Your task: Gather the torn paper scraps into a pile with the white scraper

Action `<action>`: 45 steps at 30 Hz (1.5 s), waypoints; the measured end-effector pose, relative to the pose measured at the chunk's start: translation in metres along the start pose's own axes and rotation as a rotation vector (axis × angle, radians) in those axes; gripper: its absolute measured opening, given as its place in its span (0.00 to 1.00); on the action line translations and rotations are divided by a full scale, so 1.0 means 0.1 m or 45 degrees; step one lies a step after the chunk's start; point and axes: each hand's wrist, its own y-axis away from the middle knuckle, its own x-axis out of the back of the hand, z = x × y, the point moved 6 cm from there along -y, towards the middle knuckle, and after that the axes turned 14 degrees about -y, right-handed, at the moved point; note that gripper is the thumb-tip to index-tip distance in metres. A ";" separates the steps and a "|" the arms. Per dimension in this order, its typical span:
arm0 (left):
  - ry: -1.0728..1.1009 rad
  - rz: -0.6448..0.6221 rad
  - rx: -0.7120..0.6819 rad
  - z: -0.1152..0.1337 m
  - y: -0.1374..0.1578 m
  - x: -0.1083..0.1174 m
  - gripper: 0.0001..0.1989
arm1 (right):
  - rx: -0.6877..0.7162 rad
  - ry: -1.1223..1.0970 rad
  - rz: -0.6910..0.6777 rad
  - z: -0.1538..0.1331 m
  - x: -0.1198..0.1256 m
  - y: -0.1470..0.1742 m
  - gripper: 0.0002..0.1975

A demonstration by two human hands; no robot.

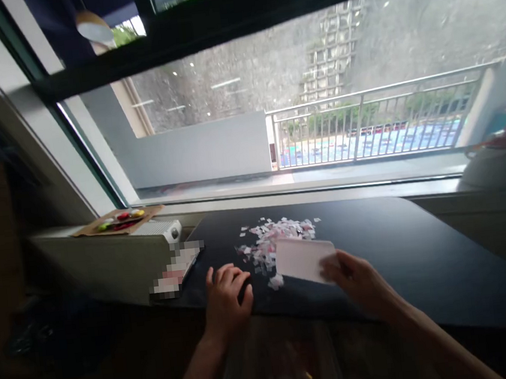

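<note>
My right hand [351,271] pinches the right end of a pale pinkish-white card [303,259], its fingertips slightly blurred. The card is tilted over the near right side of a pile of small white and pink paper scraps [279,230] on the dark table [376,243]. A small clump of scraps [276,282] lies just below the card's left corner. To the left of the pile, my left hand [228,288] rests at the table's near edge with fingers bent, thumb apart and nothing visible in it.
A blurred-out flat item [178,273] lies at the table's left edge. Beyond it, a brown board with colourful pieces [120,220] sits on a white unit [101,253]. A window [243,94] runs behind the table. Below the near edge is a dim, clear-sided container [280,361] with reddish contents.
</note>
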 end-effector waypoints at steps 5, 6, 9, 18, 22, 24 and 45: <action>0.016 0.065 -0.007 -0.03 0.02 -0.08 0.11 | -0.033 0.051 0.048 -0.07 0.06 0.00 0.11; 0.019 0.070 -0.007 -0.03 0.03 -0.09 0.11 | -0.036 0.068 0.053 -0.10 0.07 0.01 0.12; 0.024 0.074 -0.013 -0.04 0.03 -0.09 0.11 | -0.040 0.178 0.035 -0.17 0.08 0.05 0.11; 0.033 0.065 -0.009 -0.03 0.03 -0.06 0.11 | -0.044 0.308 0.039 -0.26 0.13 0.13 0.11; 0.040 0.054 -0.006 -0.04 0.01 -0.05 0.11 | -0.035 0.223 0.081 -0.28 0.14 0.08 0.09; 0.040 0.042 -0.009 -0.05 0.01 -0.05 0.11 | -0.031 0.242 0.076 -0.28 0.14 0.06 0.10; 0.028 0.092 -0.029 -0.06 0.02 -0.06 0.11 | -0.181 0.267 0.027 -0.15 0.26 -0.01 0.10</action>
